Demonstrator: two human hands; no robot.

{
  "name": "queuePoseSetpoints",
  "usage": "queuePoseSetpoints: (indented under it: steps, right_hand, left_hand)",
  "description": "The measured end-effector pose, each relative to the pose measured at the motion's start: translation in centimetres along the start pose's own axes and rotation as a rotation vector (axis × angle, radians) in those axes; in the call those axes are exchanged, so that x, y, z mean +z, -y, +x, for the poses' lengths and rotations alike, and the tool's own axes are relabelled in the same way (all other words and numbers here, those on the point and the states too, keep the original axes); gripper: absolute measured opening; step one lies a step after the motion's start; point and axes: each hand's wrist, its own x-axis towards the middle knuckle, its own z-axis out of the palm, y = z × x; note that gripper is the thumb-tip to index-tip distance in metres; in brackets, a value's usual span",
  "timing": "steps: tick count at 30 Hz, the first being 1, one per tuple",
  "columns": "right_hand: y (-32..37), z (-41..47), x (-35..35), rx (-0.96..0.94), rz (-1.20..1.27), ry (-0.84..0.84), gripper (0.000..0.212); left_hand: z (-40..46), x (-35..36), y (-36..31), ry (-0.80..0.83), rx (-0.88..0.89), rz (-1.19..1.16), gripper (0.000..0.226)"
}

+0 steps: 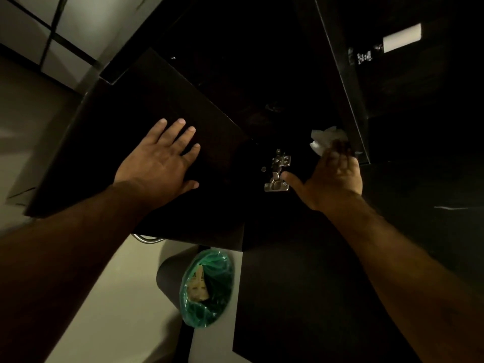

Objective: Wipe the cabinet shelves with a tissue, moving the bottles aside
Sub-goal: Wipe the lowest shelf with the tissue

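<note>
Left hand flat on the dark cabinet door, fingers straight and slightly spread, palm pressing the panel: that looks like bracing the door open. Over at three o'clock from it, the right hand reaches up toward the cabinet's inner edge, thumb stuck out toward the steel hinge. The tissue is a crumpled white wad at the fingertips, at twelve o'clock of that hand. The fingers are blurred, so whether they pinch it or just press it against the wood, I cannot tell.

Where does the job stand? The tissue is right at the frame edge beside the hinge, not visibly on a shelf board. One bottle, dark with a pale label, lies up at one o'clock in the next compartment; it sits well apart from the hand. The interior at twelve o'clock is too dark to read, so no telling which shelves are clean.

My read: wiping is under way, somewhere in the middle at best, with that bottle's shelf likely still to do. Down at six o'clock a bin with a green liner waits, probably for the used tissue.
</note>
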Motion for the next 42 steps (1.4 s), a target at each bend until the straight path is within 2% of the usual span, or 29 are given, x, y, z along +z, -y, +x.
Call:
queuePoseSetpoints:
  steps: [7, 11, 17, 27, 33, 37, 42]
  right_hand:
    - [1.9, 2.7, 0.6, 0.097, 0.178, -0.085, 0.104]
    - [2.3, 3.6, 0.4, 0.127, 0.193, -0.075, 0.104]
    - [3.7, 4.4, 0.4, 0.047, 0.2, -0.006, 0.11]
    - [7.7, 6.1, 0.3, -0.111, 0.206, -0.06, 0.113]
    - [10.5, 7.1, -1.9, -0.245, 0.043, 0.041, 0.093]
    - [12.4, 8.4, -1.1, -0.311, 0.025, 0.08, 0.068]
    - [12.2, 9.0, -0.9, -0.331, 0.03, 0.112, 0.06]
  left_hand:
    - [0.1, 0.0, 0.1, -0.016, 0.013, 0.009, 0.079]
    - [0.2, 0.3, 0.2, -0.027, 0.012, 0.007, 0.08]
    - [0.2, 0.2, 0.1, -0.026, 0.0, 0.018, 0.08]
    - [0.0, -0.1, -0.2, -0.005, -0.01, 0.015, 0.079]
    - [0.0, -0.4, -0.3, 0.006, -0.023, -0.004, 0.079]
    - [0.0, -0.3, -0.3, 0.015, -0.026, -0.008, 0.079]
    - [0.1, -0.5, -0.4, 0.02, -0.028, -0.024, 0.079]
